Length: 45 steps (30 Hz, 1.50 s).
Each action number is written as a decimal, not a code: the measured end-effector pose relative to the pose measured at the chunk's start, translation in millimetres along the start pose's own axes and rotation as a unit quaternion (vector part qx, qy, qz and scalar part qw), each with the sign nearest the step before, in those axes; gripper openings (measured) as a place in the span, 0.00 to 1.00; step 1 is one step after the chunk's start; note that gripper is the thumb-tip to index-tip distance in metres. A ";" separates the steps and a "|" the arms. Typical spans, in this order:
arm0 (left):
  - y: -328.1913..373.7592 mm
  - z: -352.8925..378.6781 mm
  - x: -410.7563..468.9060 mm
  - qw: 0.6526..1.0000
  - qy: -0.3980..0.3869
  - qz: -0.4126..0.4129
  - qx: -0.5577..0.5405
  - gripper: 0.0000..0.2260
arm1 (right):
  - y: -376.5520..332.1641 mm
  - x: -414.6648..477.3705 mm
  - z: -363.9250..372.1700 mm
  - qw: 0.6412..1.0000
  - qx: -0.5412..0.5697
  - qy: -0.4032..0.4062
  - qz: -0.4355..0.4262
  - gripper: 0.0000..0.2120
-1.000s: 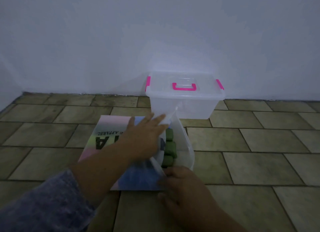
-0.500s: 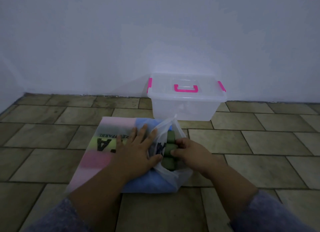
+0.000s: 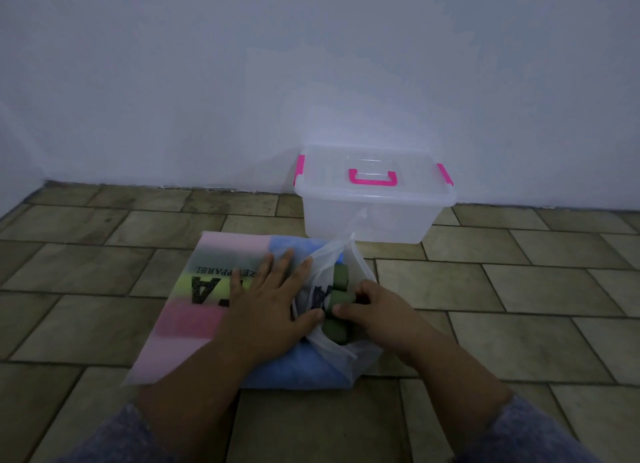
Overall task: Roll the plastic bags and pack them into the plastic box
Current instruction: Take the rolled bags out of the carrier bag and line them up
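Three green rolls (image 3: 336, 331) sit in the open translucent bag (image 3: 360, 265) on the flat printed bag (image 3: 194, 310), on the floor. Long axes run roughly left-right, in a row leading away from the person. Right hand (image 3: 377, 313) curls round the middle roll. Left hand (image 3: 266, 307) is spread flat, pressing the printed bag. Plastic box (image 3: 367, 217) is straight beyond, lid on; right hand is nearer.

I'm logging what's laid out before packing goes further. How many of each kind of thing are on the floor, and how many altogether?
green rolls: 3
clear plastic bag holding the rolls: 1
printed colourful bag, lying flat: 1
plastic box, lid on: 1
Total: 6
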<state>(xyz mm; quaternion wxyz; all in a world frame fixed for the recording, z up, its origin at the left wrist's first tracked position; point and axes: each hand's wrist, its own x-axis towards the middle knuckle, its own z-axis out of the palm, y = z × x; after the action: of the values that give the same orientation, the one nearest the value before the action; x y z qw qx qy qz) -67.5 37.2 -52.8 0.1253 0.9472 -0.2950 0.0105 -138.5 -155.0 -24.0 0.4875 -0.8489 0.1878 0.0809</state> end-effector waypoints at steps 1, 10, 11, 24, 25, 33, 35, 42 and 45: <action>0.3 -0.2 -0.4 1.000 -0.001 -0.001 0.001 0.33 | -1.0 -0.6 0.3 1.000 0.001 -0.001 0.002 0.15; 1.6 -5.4 -2.7 1.000 -0.006 -0.010 -0.012 0.33 | -6.4 -12.3 -14.6 0.988 0.130 0.071 -0.039 0.11; 1.6 -5.0 -3.0 1.000 -0.005 -0.010 -0.008 0.33 | -1.3 -15.2 -25.8 0.983 0.163 0.075 -0.034 0.11; -0.9 2.5 1.4 1.000 0.003 -0.008 0.012 0.34 | 39.4 4.2 -51.0 0.956 0.029 0.286 0.056 0.16; -0.9 2.3 0.8 1.000 0.001 -0.009 0.011 0.33 | 38.7 5.9 -47.1 0.958 -0.012 0.282 0.044 0.18; -1.6 4.1 1.0 1.000 0.015 -0.005 0.006 0.34 | -16.5 9.3 -29.8 0.966 -0.173 0.066 -0.181 0.11; -1.7 4.0 0.7 1.000 0.015 -0.005 0.004 0.34 | -16.7 19.6 -18.0 0.960 -0.227 0.030 -0.161 0.16; -0.6 1.4 -0.2 1.000 0.005 -0.012 0.005 0.33 | -12.4 25.6 -10.5 0.970 -0.161 0.063 -0.171 0.16; -1.0 1.7 0.1 1.000 0.008 -0.013 0.006 0.33 | -2.5 8.6 -33.0 0.986 -0.061 0.083 -0.133 0.14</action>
<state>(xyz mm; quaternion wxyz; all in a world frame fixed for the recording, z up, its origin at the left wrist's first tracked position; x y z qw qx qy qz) -66.9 37.6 -54.7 0.1221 0.9516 -0.2816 0.0179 -131.1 -184.3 -7.9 0.4237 -0.8982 0.1082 -0.0440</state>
